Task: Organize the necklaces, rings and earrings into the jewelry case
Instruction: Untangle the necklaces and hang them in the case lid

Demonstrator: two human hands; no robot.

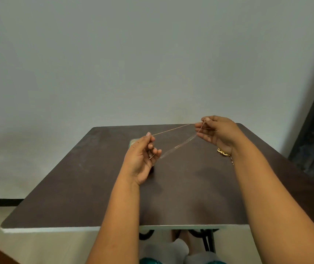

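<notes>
We see both hands up over the bench [76, 187], well apart, a thin chain [171, 131] stretched between them. Left hand [141, 159] sits at about 9 o'clock from bench centre, thumb and fingertip pinching the chain's end, lower fingers curled with another bit of chain poking out near them. Right hand [216, 133] is at about 2 o'clock, near the far edge, fingers pinched on the other end, looks like at the clasp, though it is too small for us to be sure. The chain runs as two strands: the upper one taut and straight hand to hand, the lower one sagging a little and blurred. All of it hangs in the air, off the bench.

Behind the left hand, at 11 o'clock, we catch a teal corner of a flat thing [132, 142], mostly hidden; we cannot tell what it is. Under the right wrist, at 3 o'clock, a gold piece [222, 152] lies on the bench, with a short beaded bit [232, 160] just beside it along the forearm. The bench is dark brown with a pale edge. A grey wall [152, 54] stands behind.
</notes>
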